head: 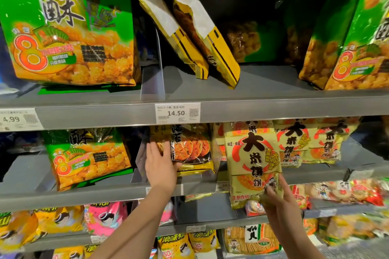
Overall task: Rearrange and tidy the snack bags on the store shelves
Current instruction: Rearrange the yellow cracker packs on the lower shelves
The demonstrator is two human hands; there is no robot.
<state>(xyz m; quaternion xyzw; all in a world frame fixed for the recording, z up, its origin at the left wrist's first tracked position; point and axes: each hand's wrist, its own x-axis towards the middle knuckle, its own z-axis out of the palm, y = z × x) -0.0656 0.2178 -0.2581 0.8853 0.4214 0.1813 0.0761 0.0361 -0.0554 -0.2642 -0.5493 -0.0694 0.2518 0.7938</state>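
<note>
Pinching the pale bag (252, 162) at its lower right corner with the right hand (277, 197), fingers curled round the edge. Held clear of the shelf, below and to the right of the price tag (177, 113). Hanging in front of a row of matching bags (292, 141), also below and right of the tag, and partly covering the nearest. Upright, long axis vertical, so nearly all of it up and slightly left of the grip; likely to flop if tipped, judging by so low a hold.

Pressing flat against the dark bag (189, 149) with the left hand (162, 164), fingers straight, nothing gripped. Directly below the tag, upright on the shelf. Closer to the dark bag on the left side and to the pale row on the right, so probably a push back into that row next, with no crossing of arms.

Printed on the tag: "14.50", a barcode and a square code. On a second tag (11, 119), far left at the same height: "4.99". On the pale bag: "旺旺" in small print, then a big black "大" inside a red ring. On the green bag (69, 27), above and left of the tag: a large orange "8". Above the tag and a little right: two yellow bags (210, 44) leaning left, print too small to read.
</note>
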